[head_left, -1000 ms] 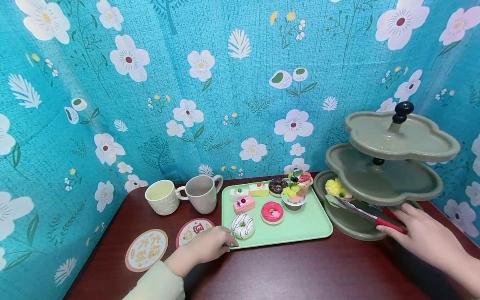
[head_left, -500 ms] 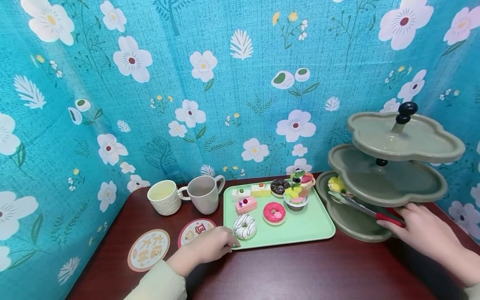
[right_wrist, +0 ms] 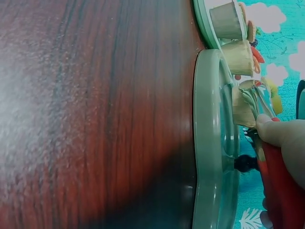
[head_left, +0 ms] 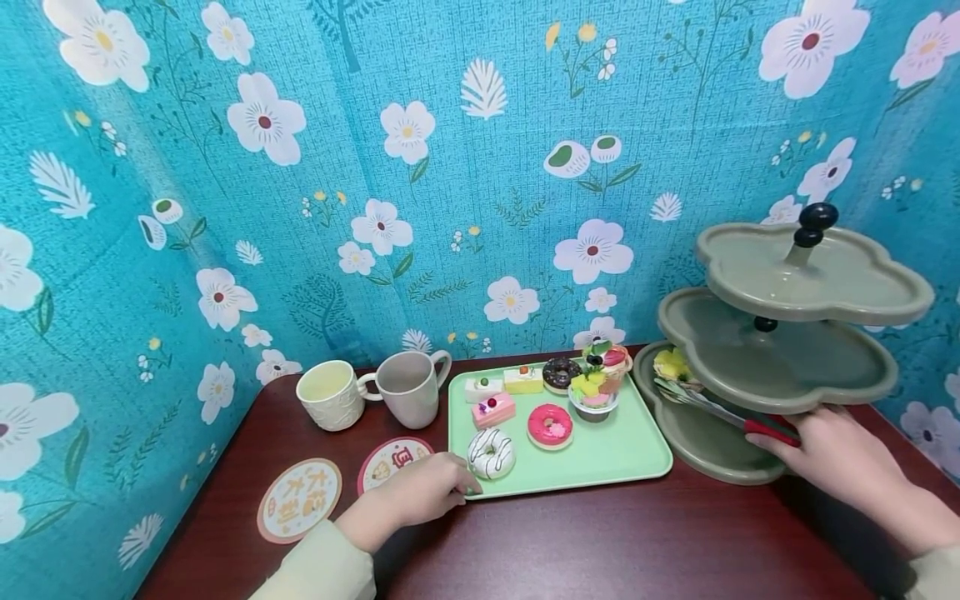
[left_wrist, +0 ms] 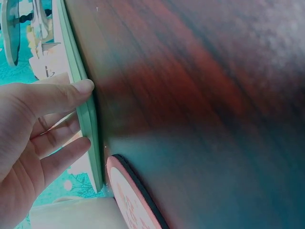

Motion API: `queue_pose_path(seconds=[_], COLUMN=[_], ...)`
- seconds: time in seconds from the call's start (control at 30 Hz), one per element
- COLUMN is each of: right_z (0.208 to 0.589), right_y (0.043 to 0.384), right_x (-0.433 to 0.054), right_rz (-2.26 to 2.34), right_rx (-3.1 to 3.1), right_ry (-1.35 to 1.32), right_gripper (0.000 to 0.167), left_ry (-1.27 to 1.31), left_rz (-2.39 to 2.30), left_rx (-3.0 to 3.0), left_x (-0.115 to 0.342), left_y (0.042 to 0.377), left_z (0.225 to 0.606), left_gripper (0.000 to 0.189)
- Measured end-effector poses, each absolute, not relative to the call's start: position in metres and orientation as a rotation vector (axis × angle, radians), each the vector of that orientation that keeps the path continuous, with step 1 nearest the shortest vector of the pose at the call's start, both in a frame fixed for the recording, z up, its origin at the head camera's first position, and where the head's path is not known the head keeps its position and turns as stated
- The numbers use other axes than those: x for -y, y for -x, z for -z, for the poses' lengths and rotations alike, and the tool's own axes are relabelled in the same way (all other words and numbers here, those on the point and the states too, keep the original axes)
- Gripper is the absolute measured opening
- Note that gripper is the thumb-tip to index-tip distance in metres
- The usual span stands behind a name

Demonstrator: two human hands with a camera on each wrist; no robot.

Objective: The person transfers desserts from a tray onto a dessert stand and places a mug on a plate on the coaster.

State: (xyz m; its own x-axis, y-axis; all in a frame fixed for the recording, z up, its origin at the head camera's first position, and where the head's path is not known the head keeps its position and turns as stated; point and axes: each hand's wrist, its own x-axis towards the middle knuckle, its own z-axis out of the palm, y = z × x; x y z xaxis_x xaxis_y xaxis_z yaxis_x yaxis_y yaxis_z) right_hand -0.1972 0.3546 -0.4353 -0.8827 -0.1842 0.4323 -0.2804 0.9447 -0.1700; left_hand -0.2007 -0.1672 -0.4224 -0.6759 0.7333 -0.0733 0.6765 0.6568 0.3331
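In the head view my left hand [head_left: 420,492] is at the near left corner of the light green tray [head_left: 615,462]. Its thumb and fingers pinch the tray's rim, as the left wrist view shows. My right hand [head_left: 843,450] reaches under the middle tier of the green three-tier stand [head_left: 720,446] and grips red-handled tongs [head_left: 772,431]. The tongs' metal ends lie against a yellow-topped dessert cup [head_left: 675,367] at the left of the bottom tier. In the right wrist view the tongs' ends overlap the pale cup [right_wrist: 242,107], close over the bottom tier [right_wrist: 207,119].
The tray holds a white donut [head_left: 491,454], a pink donut [head_left: 550,426], a chocolate donut [head_left: 561,375], several cake slices and dessert cups [head_left: 594,390]. Left of it stand a cream mug [head_left: 330,400] and a grey mug [head_left: 408,392], with two round coasters [head_left: 300,500] in front.
The head view has shifted slightly. The tongs' red handles, seen apart one second ago, now look closer together under the middle tier. My left hand stays on the tray's corner.
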Motion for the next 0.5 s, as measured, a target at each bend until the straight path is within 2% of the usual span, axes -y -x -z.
queue_pose_path(seconds=[0.5], right_z=[0.4384], right_y=[0.2069], right_x=[-0.3527], right_rz=[-0.291], right_rx=[2.521], right_ry=[-0.474], right_gripper=[0.061], left_ry=[-1.102], left_rz=[-0.432], left_rx=[-2.653], left_x=[0.1676], left_y=[0.2027], left_z=[0.4225], left_gripper=[0.024])
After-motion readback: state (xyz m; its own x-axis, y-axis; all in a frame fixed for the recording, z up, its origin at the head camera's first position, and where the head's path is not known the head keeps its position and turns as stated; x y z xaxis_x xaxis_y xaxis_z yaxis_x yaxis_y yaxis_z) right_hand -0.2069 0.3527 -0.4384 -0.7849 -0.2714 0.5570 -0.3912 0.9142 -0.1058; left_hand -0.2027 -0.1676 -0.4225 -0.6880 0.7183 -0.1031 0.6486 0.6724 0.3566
